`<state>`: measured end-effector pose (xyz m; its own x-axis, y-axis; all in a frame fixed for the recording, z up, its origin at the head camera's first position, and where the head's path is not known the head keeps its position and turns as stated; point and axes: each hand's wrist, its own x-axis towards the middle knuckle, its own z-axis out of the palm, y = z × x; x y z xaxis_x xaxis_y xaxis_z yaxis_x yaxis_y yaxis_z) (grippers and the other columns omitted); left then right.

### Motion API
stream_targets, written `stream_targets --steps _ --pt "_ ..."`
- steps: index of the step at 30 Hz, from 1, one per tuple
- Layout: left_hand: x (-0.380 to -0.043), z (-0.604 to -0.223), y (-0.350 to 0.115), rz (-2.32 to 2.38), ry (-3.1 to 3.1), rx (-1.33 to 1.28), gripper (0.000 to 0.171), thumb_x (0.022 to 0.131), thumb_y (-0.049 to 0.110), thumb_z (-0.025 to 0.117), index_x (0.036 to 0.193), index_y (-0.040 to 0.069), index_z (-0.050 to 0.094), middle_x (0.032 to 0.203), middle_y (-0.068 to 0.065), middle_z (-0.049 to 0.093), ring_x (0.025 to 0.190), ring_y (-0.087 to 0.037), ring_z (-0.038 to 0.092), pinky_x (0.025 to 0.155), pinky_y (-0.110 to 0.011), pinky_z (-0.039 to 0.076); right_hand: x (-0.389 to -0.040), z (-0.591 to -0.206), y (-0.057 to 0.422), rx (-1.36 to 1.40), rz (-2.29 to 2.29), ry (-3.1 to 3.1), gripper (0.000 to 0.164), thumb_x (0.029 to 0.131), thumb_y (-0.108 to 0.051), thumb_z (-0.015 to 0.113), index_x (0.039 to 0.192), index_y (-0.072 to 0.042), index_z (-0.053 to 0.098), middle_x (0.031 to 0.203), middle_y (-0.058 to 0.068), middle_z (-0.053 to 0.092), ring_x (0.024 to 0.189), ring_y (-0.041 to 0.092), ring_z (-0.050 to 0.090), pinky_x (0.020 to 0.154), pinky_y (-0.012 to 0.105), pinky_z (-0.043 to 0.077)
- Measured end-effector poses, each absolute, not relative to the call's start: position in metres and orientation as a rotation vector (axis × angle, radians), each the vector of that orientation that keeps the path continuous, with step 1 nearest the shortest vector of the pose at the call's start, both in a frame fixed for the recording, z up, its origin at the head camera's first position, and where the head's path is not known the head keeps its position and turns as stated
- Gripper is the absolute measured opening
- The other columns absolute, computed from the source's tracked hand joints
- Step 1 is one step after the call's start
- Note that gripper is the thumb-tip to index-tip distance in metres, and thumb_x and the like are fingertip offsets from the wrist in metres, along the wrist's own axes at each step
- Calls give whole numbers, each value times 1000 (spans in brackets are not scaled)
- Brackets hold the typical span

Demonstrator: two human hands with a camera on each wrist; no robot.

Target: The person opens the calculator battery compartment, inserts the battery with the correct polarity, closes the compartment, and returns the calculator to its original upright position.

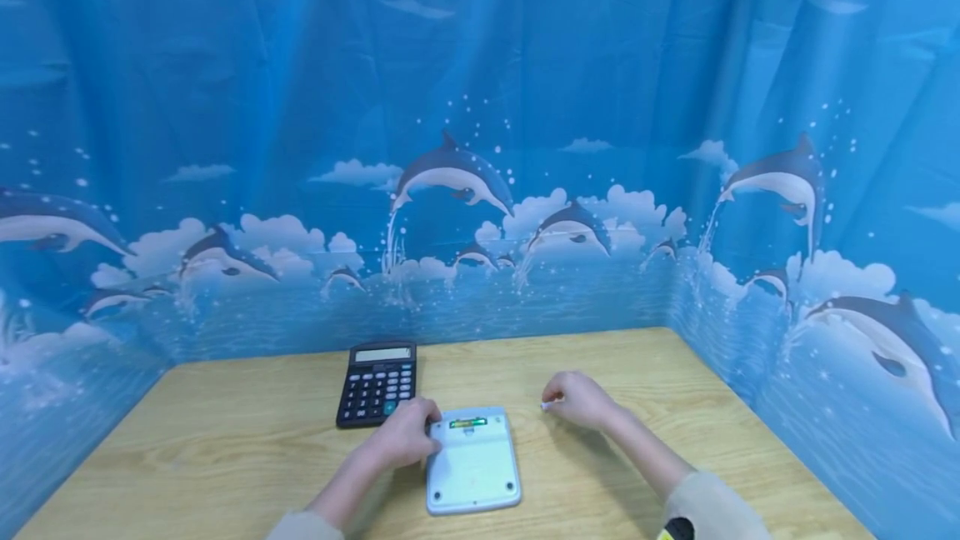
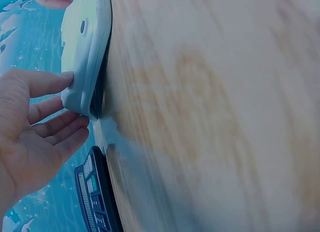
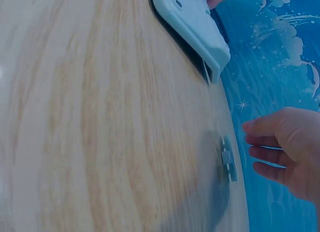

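Note:
A white calculator [image 1: 474, 469] lies on its face, its underside up with small dark feet at the corners. Its battery bay is uncovered and shows a green battery [image 1: 468, 422]. My left hand [image 1: 408, 433] holds its upper left edge, thumb on the upper side and fingers below, as the left wrist view [image 2: 42, 112] shows. To the right, my right hand [image 1: 583, 400] hovers with loosely bent fingers by a small pale battery cover [image 3: 228, 158] on the table. In the right wrist view a gap separates the fingertips from that piece.
A black calculator [image 1: 378, 383] lies face up behind my left hand. The wooden table [image 1: 225, 440] ends at a blue dolphin-print curtain [image 1: 480, 190] at the back and sides. My right hand throws a shadow on the wood.

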<state>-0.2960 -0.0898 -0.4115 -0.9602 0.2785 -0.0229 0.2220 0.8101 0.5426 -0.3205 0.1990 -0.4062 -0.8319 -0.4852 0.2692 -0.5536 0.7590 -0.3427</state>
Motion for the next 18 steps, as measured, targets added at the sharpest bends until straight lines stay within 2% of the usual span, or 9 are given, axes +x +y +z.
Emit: stream_targets --steps 7,14,18 --pt "-297 -415 -91 857 2881 414 34 69 6 74 100 3 62 97 -6 57 89 -23 55 82 -43 50 -321 -414 212 811 398 -2759 8 72 -4 72 78 -8 67 77 -3 60 76 20 58 65 33 50" --pt "-296 -413 -91 863 2885 413 34 69 7 74 101 3 62 97 -7 56 91 -23 55 82 -43 50 -324 -417 221 940 281 -2718 10 71 -6 75 74 -9 66 75 -3 57 69 14 55 58 27 47" --pt "-296 -412 -92 864 2885 428 34 69 7 74 100 3 62 96 -7 56 90 -23 55 82 -43 50 -326 -420 223 943 209 -2735 10 72 -8 75 75 -11 66 75 -4 55 68 12 53 58 25 47"
